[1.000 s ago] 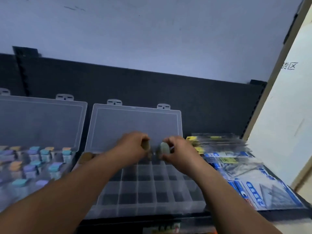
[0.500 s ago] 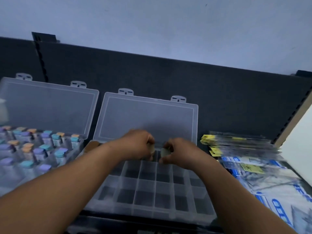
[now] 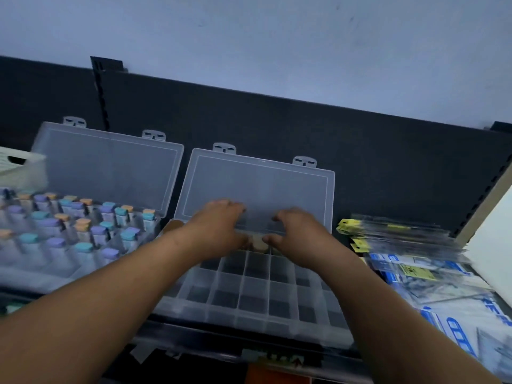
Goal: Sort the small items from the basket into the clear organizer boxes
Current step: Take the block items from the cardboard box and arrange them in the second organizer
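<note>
A clear organizer box with its lid raised stands in the middle, most compartments bare. My left hand and my right hand hover over its back row, fingers spread and relaxed. Two small tan items sit in a back compartment between my two thumbs; neither hand grips them. A brown item lies in the back left corner compartment. A second clear organizer on the left holds several small bottles with pastel caps. A corner of the white basket shows at the far left edge.
A stack of flat packets in clear sleeves with yellow and blue labels lies to the right. A dark panel runs behind the boxes. A pale upright board borders the right side.
Both hands pinched a small item each over the back row; now their fingers have spread and the items sit in the compartment. The view has shifted left.
</note>
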Motion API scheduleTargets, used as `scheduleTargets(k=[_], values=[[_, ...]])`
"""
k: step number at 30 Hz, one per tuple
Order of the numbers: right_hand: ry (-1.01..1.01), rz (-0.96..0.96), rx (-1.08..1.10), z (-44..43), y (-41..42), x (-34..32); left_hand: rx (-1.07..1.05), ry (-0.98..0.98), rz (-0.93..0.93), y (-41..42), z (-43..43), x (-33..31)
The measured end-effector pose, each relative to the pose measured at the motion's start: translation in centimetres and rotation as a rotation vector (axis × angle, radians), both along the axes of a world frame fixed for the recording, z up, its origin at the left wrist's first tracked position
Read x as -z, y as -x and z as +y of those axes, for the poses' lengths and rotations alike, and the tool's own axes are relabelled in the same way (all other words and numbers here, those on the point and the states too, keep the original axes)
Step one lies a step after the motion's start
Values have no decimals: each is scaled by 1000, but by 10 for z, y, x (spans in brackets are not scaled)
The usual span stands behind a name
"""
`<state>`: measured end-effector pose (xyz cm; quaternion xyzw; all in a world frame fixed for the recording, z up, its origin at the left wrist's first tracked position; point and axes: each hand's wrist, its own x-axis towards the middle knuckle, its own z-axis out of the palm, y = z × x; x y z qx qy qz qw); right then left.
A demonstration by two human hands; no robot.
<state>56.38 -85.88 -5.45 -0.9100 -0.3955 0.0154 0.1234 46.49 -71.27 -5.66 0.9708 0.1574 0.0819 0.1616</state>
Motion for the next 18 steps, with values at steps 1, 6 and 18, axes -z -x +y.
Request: scheduleTargets(k=[1,6,18], values=[[-2,-41,-10,4,6,0,-23,-76,-18,8,3,-2],[27,-178,-66,42,51,-4,-163,-341,-60,68,34,-7],[-108,-183,-338,162,221,-9,-396,-369,-43,273,133,-14]])
